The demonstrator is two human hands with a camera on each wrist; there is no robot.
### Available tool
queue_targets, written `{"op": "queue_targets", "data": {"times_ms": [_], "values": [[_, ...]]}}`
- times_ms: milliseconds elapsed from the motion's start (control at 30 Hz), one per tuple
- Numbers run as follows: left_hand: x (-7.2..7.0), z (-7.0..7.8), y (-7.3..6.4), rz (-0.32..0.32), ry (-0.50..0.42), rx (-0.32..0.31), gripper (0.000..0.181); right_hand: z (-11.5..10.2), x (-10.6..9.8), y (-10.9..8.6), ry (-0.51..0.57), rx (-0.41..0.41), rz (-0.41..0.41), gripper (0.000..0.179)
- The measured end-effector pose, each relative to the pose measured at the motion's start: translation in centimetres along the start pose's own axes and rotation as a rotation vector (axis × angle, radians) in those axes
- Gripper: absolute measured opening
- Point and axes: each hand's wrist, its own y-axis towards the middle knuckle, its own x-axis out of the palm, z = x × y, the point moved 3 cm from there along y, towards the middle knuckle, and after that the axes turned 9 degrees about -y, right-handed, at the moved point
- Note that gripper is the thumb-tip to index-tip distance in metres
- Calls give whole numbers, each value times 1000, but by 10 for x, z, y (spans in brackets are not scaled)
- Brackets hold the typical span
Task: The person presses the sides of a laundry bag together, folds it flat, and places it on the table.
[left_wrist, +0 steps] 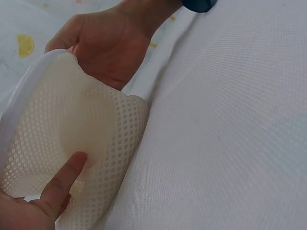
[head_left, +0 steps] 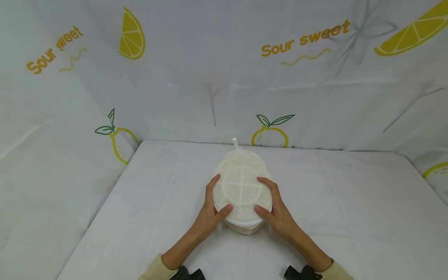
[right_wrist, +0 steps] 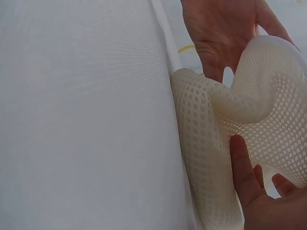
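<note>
White cloth (head_left: pixel 350 194) spreads flat below, and a lemon-print sheet (head_left: pixel 189 50) rises behind it and at both sides. The left hand (head_left: pixel 210 210) and right hand (head_left: pixel 276 210) grip opposite sides of a cream mesh bag (head_left: pixel 243 182), thumbs on its upper face, fingers curled at its edges. It sits mid-cloth between them, oval face up — a white rim (head_left: pixel 245 223) curves across the near end, and a white tab (head_left: pixel 235 143) sticks out at the far end. Wrist views show the mesh bulging and folding; whether anything is inside, I cannot tell. The hands cover parts of its sides. Farther out, beige sleeves (head_left: pixel 157 268) ring both forearms, with dark devices (head_left: pixel 187 273) beside them. Beyond the tab — low on the sheet — is a printed lemon (head_left: pixel 269 136).
</note>
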Motion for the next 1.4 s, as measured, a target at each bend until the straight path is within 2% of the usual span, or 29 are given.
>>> {"op": "queue_targets", "data": {"times_ms": [667,1200,1400], "values": [[1,-6,-2,15,-3,19,80,-2,0,0,-141,8,0,72],[-2,-9,0,-25,28,-4,74,-1,-3,-1,-64,12,12,63],[-4,-8,-1,-9,39,-14,69,4,-4,-1,-55,27,-3,57]]}}
